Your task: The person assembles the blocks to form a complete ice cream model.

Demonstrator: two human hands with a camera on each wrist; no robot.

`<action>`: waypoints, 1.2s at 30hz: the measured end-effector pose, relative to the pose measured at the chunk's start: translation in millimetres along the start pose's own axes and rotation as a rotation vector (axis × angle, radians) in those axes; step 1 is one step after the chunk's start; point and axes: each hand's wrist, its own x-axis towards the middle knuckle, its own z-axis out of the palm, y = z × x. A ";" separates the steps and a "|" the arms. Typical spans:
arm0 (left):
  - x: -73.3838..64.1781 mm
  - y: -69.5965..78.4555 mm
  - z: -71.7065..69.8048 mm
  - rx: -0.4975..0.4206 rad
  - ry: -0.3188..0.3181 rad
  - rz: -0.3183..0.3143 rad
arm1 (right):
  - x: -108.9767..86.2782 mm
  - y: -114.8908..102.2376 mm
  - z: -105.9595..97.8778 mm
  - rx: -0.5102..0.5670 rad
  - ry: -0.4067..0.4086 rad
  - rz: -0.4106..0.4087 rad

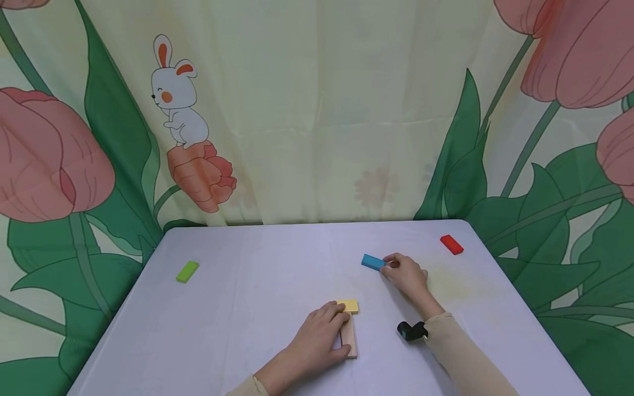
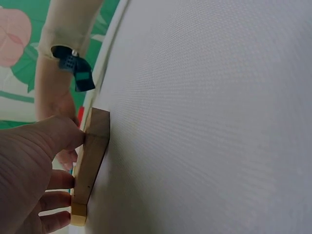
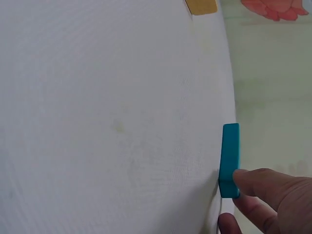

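Note:
My left hand [image 1: 319, 335] rests over a plain wooden block [image 1: 349, 336] on the table, its thumb touching near the close end. Its other fingertips reach the far end and a yellow block [image 1: 350, 306] lying crosswise against it. In the left wrist view, the thumb and fingertips touch the upper edge of the wooden block [image 2: 92, 156]. Farther back and to the right, my right hand [image 1: 408, 276] pinches the right end of a blue block [image 1: 372, 262]. The right wrist view shows the thumb against this blue block [image 3: 229, 161]; part of the grip is hidden.
A red block [image 1: 452, 244] lies at the back right of the white-covered table [image 1: 277, 264]. On the left side is a green block [image 1: 187, 271]. A black device [image 1: 412, 331] sticks out from the right wrist. Behind the table hangs a printed curtain [image 1: 317, 110].

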 end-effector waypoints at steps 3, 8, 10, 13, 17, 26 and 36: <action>0.9 0.2 0.3 -0.003 -0.009 -0.009 | -3.4 -4.9 3.6 0.004 -0.005 -0.003; 1.2 0.3 1.6 -0.010 -0.012 -0.020 | -8.4 -8.7 8.2 0.015 -0.023 -0.025; 1.3 0.0 2.0 -0.015 -0.016 -0.023 | -10.2 -10.2 10.1 0.020 -0.026 -0.035; 1.8 -0.7 2.5 -0.021 -0.025 -0.029 | -12.9 -12.6 12.7 0.024 -0.026 -0.050; 1.7 -1.2 1.5 -0.026 -0.039 -0.034 | -16.2 -14.4 16.8 0.020 -0.028 -0.075; 0.6 -1.3 0.3 0.011 -0.008 -0.003 | -24.7 -20.9 25.2 0.004 -0.041 -0.121; 2.7 -1.7 0.3 0.000 -0.031 -0.020 | -28.8 -24.1 33.1 -0.001 -0.045 -0.167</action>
